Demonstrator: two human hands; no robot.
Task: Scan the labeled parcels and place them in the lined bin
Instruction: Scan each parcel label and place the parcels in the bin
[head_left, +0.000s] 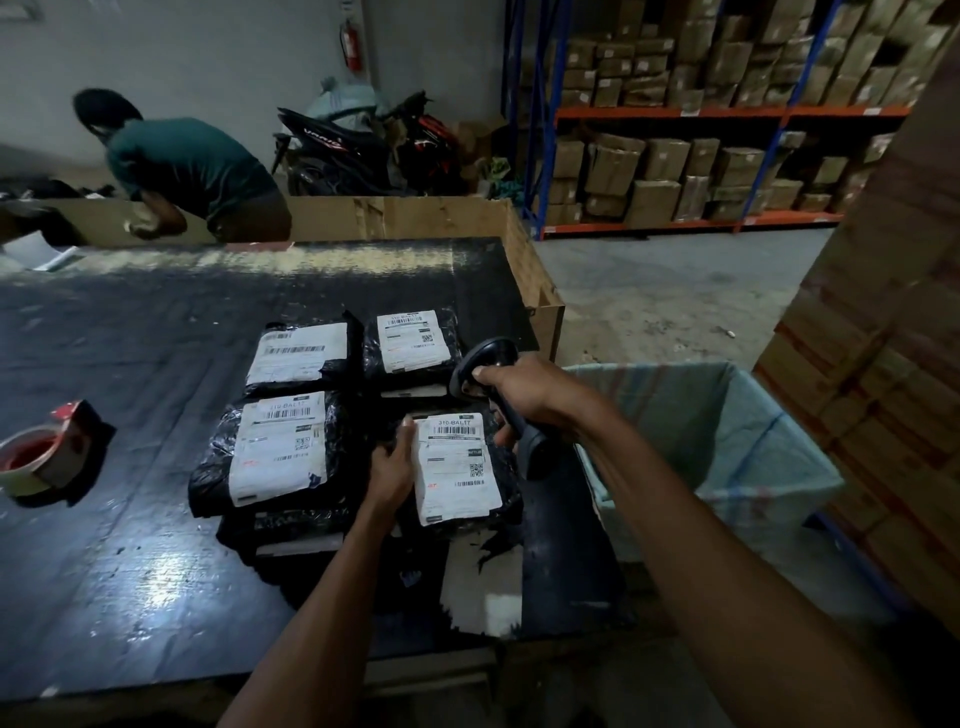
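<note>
Parcels (291, 447) lie label-up in a cluster by the table's (130, 338) right edge, probably so each barcode faces the scanner (485, 361). The left hand (392, 467) grips the left side of the nearest parcel (457, 467), seemingly to steady it. The right hand (524, 387) is wrapped round the scanner's handle, wrist bent, head aimed down at the labels. The bin (727, 431) stands just off that edge.

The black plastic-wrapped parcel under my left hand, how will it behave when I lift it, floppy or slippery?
The black plastic-wrapped parcel will probably hold its shape: it looks blocky and flat-topped. Its wrinkled, glossy film may be slippery, so the left hand gripping its edge could slide. Weight cannot be judged.
</note>
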